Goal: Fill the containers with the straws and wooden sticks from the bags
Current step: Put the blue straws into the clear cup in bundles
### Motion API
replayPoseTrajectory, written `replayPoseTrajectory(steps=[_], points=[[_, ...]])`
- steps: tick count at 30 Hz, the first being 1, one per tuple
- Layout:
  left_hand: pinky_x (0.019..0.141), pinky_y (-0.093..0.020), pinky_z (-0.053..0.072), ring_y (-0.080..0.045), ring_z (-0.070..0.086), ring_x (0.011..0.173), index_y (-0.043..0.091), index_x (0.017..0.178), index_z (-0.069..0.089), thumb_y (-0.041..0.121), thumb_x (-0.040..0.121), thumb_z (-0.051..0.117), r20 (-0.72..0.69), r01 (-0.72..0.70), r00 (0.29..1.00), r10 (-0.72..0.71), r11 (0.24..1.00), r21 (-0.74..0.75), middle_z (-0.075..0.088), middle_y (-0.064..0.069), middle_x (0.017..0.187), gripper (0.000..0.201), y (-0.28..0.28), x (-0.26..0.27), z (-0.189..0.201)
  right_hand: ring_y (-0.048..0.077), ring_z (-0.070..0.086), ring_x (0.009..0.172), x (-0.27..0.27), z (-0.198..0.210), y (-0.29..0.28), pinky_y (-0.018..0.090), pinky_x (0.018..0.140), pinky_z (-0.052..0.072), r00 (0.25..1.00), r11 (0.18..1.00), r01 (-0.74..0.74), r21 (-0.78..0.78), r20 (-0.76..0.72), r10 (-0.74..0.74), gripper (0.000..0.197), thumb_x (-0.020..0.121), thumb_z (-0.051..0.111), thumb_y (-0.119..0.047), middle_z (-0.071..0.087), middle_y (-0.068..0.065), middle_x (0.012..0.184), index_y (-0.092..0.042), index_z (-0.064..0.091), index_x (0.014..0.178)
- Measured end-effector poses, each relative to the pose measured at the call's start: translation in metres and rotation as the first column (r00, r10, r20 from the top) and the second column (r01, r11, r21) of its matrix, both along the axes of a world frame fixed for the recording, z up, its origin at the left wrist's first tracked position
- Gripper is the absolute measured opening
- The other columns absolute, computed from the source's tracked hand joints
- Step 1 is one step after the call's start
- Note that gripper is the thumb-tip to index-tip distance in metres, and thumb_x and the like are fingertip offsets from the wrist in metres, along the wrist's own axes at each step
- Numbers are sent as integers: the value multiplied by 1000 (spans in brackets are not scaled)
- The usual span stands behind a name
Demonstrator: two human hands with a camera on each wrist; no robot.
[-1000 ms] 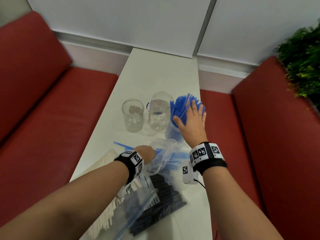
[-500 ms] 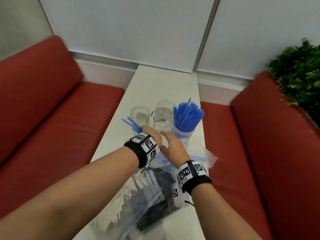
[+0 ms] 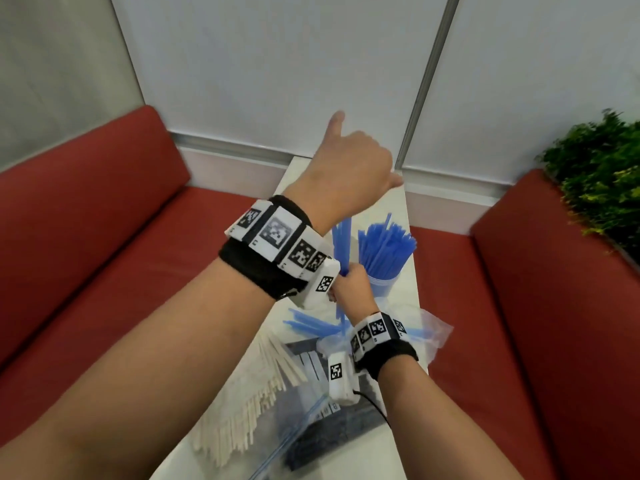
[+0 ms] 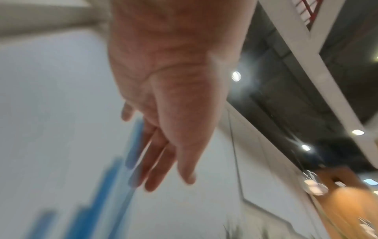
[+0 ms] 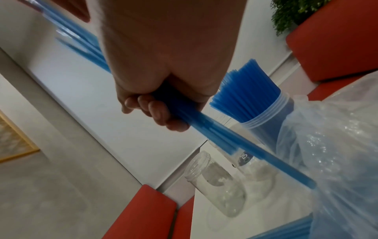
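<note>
1. Head view: the right hand [image 3: 349, 284] grips a small bundle of blue straws [image 3: 341, 244], held nearly upright above the worktop [image 3: 414, 289]. The filled container [image 3: 382, 278], packed with blue straws, stands just beside it at 3 o'clock. The left hand [image 3: 349, 168] is raised at 12 o'clock over the bundle, thumb stuck out; its fingers are hidden here. A clear bag [image 3: 429, 327] with more blue straws lies at 5 o'clock from the right hand, and wooden sticks [image 3: 242, 420] spill at 7 o'clock beside a zip bag of dark straws [image 3: 332, 441].

2. Left wrist view: the picture is blurred, yet the left hand's fingers [image 4: 161, 158] run straight and loose, with blue streaks next to them; whether they touch the straws cannot be told. The hand reads as open.

3. Right wrist view: the right hand's fingers [image 5: 161, 116] curl tightly round the bundle. Two empty clear jars [image 5: 216, 186] stand at 5 o'clock of the fist, beyond the straws' lower ends.

4. Risks, as a judgement: the full container leaves little room, so pushing more in could tip it or buckle straws. A loosened grip would scatter the bundle, and the crumpled bag could snag the lower ends.
</note>
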State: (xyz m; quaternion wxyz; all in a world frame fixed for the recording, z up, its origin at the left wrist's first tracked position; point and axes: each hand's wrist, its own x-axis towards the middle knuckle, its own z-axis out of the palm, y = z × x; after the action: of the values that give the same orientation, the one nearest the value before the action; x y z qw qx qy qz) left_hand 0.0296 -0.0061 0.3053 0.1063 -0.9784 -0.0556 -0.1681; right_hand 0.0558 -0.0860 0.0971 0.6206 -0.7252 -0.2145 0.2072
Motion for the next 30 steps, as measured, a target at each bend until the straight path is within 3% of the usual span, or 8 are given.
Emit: replayPoseTrajectory(steps=[2,6,11,16,19,23,27,30], points=[[108,-49,27,-18,59,87,20,81,67,68,94,25,138,9,990,7,993,-116,64,4,78,65,13,-2,7,13,40,46,2,-2,1,26,49,37,999,999,27,24,-41,-26,32,95,62,-18,46,-7,49,-14,49,66],[59,-31,45,-19,61,63,11,72,66,68,93,33,-19,38,999,-50,910,-413,61,2,62,69,12,4,-14,10,39,43,7,8,-1,24,46,37,1000,998,-15,59,-14,16,36,93,68,-28,45,-8,48,-15,50,65],[63,-16,48,1,65,70,20,103,73,43,93,59,-65,85,987,-145,828,-555,68,12,73,29,17,13,-48,10,35,42,15,28,-1,25,43,33,998,993,-61,97,-6,62,41,94,70,-33,45,-7,50,-15,49,63],[101,-22,45,1,59,114,26,129,58,51,97,49,454,441,888,72,147,-885,66,10,121,42,20,7,-61,12,33,41,25,59,-11,26,45,31,998,988,-48,149,-22,52,46,94,70,-37,40,-5,46,-15,49,60],[104,-44,47,-17,67,103,12,103,68,50,101,38,125,149,981,146,-168,-974,72,-4,105,48,26,9,-89,12,40,41,33,95,-14,25,44,37,1000,961,-28,274,4,28,42,91,73,-40,47,-4,49,-21,56,58],[106,-47,43,-35,62,107,-4,116,58,60,100,26,-295,-394,917,-268,-508,-766,65,-24,113,74,24,5,-145,12,44,43,35,125,-11,28,47,41,999,925,-39,378,42,25,35,87,76,-44,52,-3,54,-21,58,67],[95,-46,50,-35,68,103,-9,117,61,52,102,34,-301,-443,892,-339,-787,-429,68,-26,112,68,12,9,-182,11,43,45,29,121,-10,27,49,41,999,923,-23,385,34,11,33,91,75,-37,50,-5,55,-18,55,74],[105,-45,45,-36,61,117,-10,127,56,37,104,39,-300,-397,907,-296,-838,-373,62,-27,124,55,9,7,-196,12,42,45,29,123,-10,28,49,41,999,914,-17,406,40,1,34,89,76,-39,49,-5,56,-18,53,74]])
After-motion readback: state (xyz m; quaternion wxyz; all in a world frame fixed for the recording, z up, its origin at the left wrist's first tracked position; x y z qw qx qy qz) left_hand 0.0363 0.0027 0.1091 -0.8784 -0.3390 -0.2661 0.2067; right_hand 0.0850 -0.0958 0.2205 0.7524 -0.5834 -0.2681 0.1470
